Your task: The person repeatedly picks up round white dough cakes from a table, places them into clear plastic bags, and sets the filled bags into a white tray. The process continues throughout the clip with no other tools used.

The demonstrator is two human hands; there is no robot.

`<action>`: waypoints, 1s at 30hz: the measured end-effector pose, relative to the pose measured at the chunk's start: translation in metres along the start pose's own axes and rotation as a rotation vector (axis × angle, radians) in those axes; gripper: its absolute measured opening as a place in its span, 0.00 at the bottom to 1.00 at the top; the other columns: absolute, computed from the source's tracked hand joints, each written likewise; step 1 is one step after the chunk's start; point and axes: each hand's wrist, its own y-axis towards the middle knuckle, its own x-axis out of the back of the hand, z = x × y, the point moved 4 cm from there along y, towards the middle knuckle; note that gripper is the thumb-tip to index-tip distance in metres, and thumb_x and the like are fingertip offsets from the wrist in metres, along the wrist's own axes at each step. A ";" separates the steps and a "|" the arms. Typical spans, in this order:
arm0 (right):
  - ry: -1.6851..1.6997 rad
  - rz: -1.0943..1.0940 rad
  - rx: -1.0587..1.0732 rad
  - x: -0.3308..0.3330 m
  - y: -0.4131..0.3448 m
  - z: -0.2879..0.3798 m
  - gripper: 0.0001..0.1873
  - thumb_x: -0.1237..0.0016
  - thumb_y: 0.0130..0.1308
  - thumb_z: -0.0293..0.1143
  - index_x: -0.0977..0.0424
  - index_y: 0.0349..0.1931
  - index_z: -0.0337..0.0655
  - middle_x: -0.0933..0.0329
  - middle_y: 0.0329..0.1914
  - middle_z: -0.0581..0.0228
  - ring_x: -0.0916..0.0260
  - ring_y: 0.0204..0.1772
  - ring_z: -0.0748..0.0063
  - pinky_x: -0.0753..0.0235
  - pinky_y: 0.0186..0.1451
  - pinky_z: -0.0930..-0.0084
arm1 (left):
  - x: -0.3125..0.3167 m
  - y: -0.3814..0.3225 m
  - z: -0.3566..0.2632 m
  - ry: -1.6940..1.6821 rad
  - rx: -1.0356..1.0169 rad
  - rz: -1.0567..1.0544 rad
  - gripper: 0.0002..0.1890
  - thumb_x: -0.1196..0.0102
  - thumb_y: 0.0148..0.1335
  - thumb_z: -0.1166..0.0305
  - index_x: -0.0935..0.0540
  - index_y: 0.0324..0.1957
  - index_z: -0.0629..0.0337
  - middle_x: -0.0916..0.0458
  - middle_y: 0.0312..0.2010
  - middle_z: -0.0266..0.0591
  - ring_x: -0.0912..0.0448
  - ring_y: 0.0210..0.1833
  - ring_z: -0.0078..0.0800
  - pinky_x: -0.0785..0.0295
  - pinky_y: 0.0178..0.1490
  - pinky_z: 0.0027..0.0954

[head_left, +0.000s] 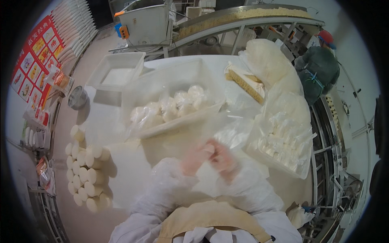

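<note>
My left hand (194, 159) and my right hand (224, 161) are close together above the front of a white table, both blurred by motion. Their fingers almost meet; whether anything is between them cannot be made out. Just beyond my right hand lies crumpled clear plastic film (232, 130). A large translucent white tub (170, 129) stands ahead of my hands, with several round white lumps in clear plastic bags (182, 101) inside. To my right, another white tub (273, 161) holds many small bagged pale pieces (282, 139).
Short pale cylinders (88, 173) are stacked at the left. An empty white tub (117, 71), a metal bowl (77, 97), a brush (244, 86) and a large filled plastic bag (272, 65) sit farther out. A person (319, 70) bends beside a conveyor (249, 19).
</note>
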 end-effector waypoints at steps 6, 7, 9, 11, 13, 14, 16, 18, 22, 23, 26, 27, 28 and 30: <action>0.321 -0.313 -0.022 0.007 -0.020 -0.042 0.19 0.60 0.67 0.41 0.32 0.51 0.37 0.24 0.35 0.58 0.28 0.34 0.73 0.30 0.43 0.79 | 0.067 -0.051 0.004 -0.304 0.071 -0.117 0.11 0.50 0.63 0.65 0.21 0.39 0.62 0.23 0.30 0.32 0.27 0.33 0.19 0.32 0.36 0.23; 0.364 -0.301 -0.113 0.005 -0.019 -0.053 0.22 0.61 0.67 0.45 0.31 0.50 0.36 0.23 0.36 0.57 0.27 0.35 0.70 0.29 0.45 0.75 | 0.082 -0.057 0.007 -0.378 0.073 -0.158 0.11 0.50 0.63 0.65 0.20 0.39 0.62 0.23 0.30 0.31 0.27 0.32 0.18 0.32 0.34 0.21; 0.490 -0.280 -0.258 -0.004 -0.017 -0.069 0.26 0.61 0.66 0.50 0.30 0.49 0.34 0.23 0.38 0.55 0.26 0.36 0.66 0.29 0.47 0.70 | 0.104 -0.070 0.012 -0.468 0.095 -0.241 0.11 0.49 0.64 0.65 0.20 0.38 0.62 0.23 0.28 0.30 0.27 0.30 0.16 0.32 0.33 0.20; 0.691 -0.272 -0.331 -0.028 -0.017 -0.074 0.27 0.59 0.65 0.52 0.28 0.46 0.33 0.22 0.38 0.54 0.26 0.37 0.63 0.28 0.48 0.68 | 0.119 -0.081 0.018 -0.514 0.155 -0.309 0.10 0.49 0.64 0.65 0.20 0.38 0.62 0.23 0.27 0.29 0.27 0.29 0.16 0.31 0.34 0.19; 0.932 -0.263 -0.374 -0.064 -0.021 -0.072 0.27 0.56 0.63 0.52 0.26 0.42 0.32 0.22 0.38 0.54 0.25 0.38 0.61 0.28 0.49 0.66 | 0.134 -0.097 0.023 -0.427 0.112 -0.369 0.11 0.49 0.63 0.65 0.20 0.38 0.63 0.23 0.27 0.30 0.27 0.29 0.16 0.31 0.35 0.19; 1.053 -0.260 -0.398 -0.076 -0.023 -0.071 0.27 0.55 0.62 0.52 0.25 0.40 0.31 0.22 0.38 0.54 0.25 0.38 0.60 0.28 0.49 0.65 | 0.141 -0.104 0.027 -0.406 0.069 -0.398 0.11 0.48 0.63 0.65 0.20 0.38 0.63 0.23 0.27 0.30 0.27 0.28 0.17 0.31 0.36 0.19; 0.969 -0.054 -0.365 -0.101 -0.025 -0.067 0.24 0.49 0.60 0.50 0.24 0.38 0.32 0.22 0.35 0.57 0.26 0.37 0.64 0.28 0.46 0.69 | 0.153 -0.116 0.045 -0.398 0.111 -0.400 0.10 0.47 0.62 0.66 0.20 0.37 0.63 0.24 0.25 0.30 0.29 0.27 0.17 0.30 0.35 0.19; 0.814 0.035 -0.348 -0.113 -0.027 -0.069 0.20 0.46 0.58 0.46 0.24 0.36 0.33 0.23 0.32 0.60 0.28 0.34 0.69 0.29 0.42 0.73 | 0.169 -0.123 0.058 -0.375 0.014 -0.366 0.10 0.46 0.61 0.67 0.20 0.38 0.63 0.25 0.24 0.31 0.29 0.26 0.19 0.30 0.35 0.21; 0.547 -0.071 -0.430 -0.121 -0.028 -0.089 0.10 0.46 0.59 0.36 0.25 0.30 0.36 0.28 0.23 0.66 0.35 0.26 0.78 0.35 0.32 0.80 | 0.199 -0.136 0.054 0.157 -0.044 -0.372 0.09 0.47 0.60 0.69 0.22 0.41 0.61 0.25 0.26 0.34 0.28 0.27 0.22 0.28 0.35 0.28; 0.524 -0.117 -0.470 -0.125 -0.028 -0.094 0.08 0.47 0.59 0.33 0.26 0.28 0.37 0.30 0.21 0.68 0.37 0.25 0.81 0.37 0.30 0.81 | 0.203 -0.140 0.052 0.402 0.117 -0.422 0.10 0.47 0.60 0.69 0.22 0.42 0.60 0.25 0.26 0.34 0.28 0.27 0.23 0.28 0.35 0.29; 0.486 -0.108 -0.362 -0.148 -0.030 -0.095 0.11 0.48 0.60 0.32 0.30 0.21 0.39 0.33 0.17 0.70 0.40 0.20 0.81 0.41 0.24 0.82 | 0.186 -0.159 0.011 0.742 -0.180 -0.725 0.11 0.47 0.60 0.71 0.25 0.45 0.58 0.25 0.30 0.37 0.27 0.31 0.24 0.28 0.37 0.32; 0.509 -0.128 -0.321 -0.157 -0.032 -0.094 0.11 0.49 0.61 0.32 0.29 0.21 0.39 0.33 0.17 0.70 0.40 0.19 0.81 0.42 0.22 0.82 | 0.167 -0.158 0.008 0.663 -0.193 -0.571 0.12 0.46 0.59 0.72 0.25 0.45 0.61 0.25 0.31 0.39 0.26 0.32 0.25 0.28 0.36 0.31; 0.532 -0.148 -0.287 -0.163 -0.034 -0.093 0.11 0.49 0.61 0.33 0.29 0.22 0.39 0.33 0.16 0.71 0.41 0.18 0.82 0.42 0.21 0.81 | 0.145 -0.161 0.008 0.581 -0.179 -0.453 0.13 0.46 0.58 0.73 0.26 0.46 0.63 0.24 0.31 0.40 0.26 0.33 0.25 0.29 0.36 0.30; 0.499 -0.196 -0.341 -0.174 -0.041 -0.094 0.11 0.49 0.61 0.34 0.29 0.23 0.39 0.33 0.16 0.70 0.40 0.17 0.81 0.43 0.19 0.80 | 0.115 -0.163 0.014 0.039 -0.010 -0.174 0.14 0.44 0.57 0.73 0.27 0.44 0.68 0.24 0.32 0.42 0.25 0.33 0.26 0.29 0.35 0.28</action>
